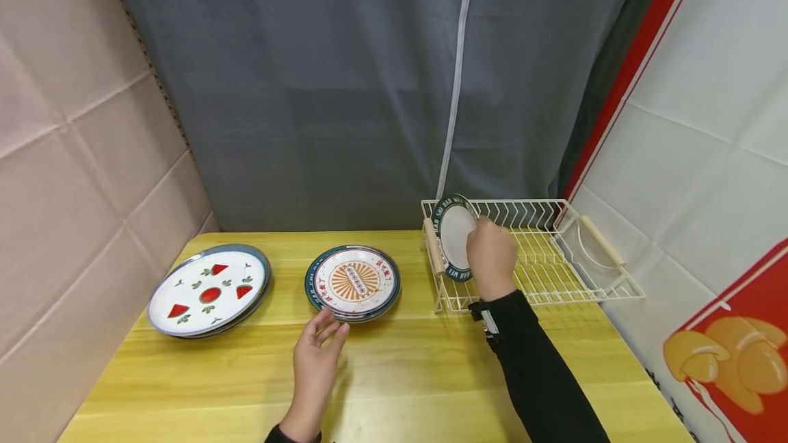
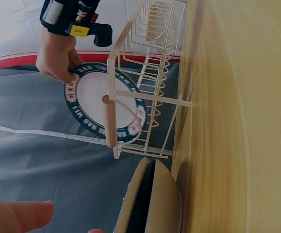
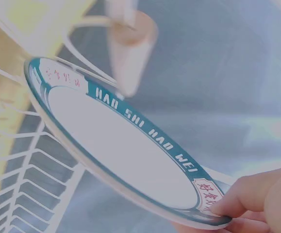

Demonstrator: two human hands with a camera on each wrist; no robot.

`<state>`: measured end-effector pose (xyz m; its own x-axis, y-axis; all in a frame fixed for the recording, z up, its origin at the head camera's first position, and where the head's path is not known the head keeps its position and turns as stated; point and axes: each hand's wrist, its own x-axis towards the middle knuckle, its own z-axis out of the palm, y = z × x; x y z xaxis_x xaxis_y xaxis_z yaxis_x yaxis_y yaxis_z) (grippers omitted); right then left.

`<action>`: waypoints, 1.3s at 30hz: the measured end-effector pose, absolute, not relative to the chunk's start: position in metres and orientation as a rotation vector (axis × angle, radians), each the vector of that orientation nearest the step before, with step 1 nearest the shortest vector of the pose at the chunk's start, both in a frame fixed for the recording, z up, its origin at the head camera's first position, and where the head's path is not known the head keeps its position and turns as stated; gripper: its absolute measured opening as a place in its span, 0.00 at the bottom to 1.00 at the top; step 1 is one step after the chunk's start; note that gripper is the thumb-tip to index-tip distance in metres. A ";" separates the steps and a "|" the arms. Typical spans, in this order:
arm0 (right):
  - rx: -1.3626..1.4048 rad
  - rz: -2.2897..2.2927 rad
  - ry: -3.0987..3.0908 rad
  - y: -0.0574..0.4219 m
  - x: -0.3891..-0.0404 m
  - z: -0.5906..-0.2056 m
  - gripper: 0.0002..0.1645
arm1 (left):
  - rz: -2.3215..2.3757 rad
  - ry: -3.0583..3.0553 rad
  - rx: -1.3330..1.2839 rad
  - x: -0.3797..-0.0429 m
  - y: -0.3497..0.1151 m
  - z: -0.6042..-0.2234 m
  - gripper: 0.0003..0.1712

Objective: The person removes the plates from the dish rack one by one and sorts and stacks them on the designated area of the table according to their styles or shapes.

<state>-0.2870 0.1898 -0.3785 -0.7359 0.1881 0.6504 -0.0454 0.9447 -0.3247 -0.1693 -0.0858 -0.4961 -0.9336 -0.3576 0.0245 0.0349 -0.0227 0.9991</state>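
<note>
My right hand (image 1: 491, 255) pinches the edge of a small plate (image 1: 455, 234) with a white middle and a dark green lettered rim. The plate stands steeply tilted at the left end of a cream wire dish rack (image 1: 542, 265), just inside its wooden handle (image 1: 434, 246). In the right wrist view, the thumb and fingers grip the rim beside red characters. My left hand (image 1: 317, 361) holds nothing; its relaxed fingertips are at the front edge of a stack of plates (image 1: 353, 282) with an orange sunburst. That stack shows edge-on in the left wrist view.
Another stack of larger plates (image 1: 209, 292), with watermelon pictures and a blue-grey rim, lies at the left of the wooden table (image 1: 394, 388). A grey curtain (image 1: 345, 87) hangs behind the table. Covered walls stand close on both sides.
</note>
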 end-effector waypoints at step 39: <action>-0.176 1.567 -2.302 0.174 -0.207 -0.397 0.18 | -2.293 -1.892 0.160 -0.174 -0.070 -0.486 0.26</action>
<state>-0.2067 0.1743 -0.3973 -0.9311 0.2943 0.2154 -0.0926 0.3807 -0.9201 -0.1737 -0.0697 -0.4855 -0.9808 -0.1937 0.0219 0.0583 -0.1839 0.9812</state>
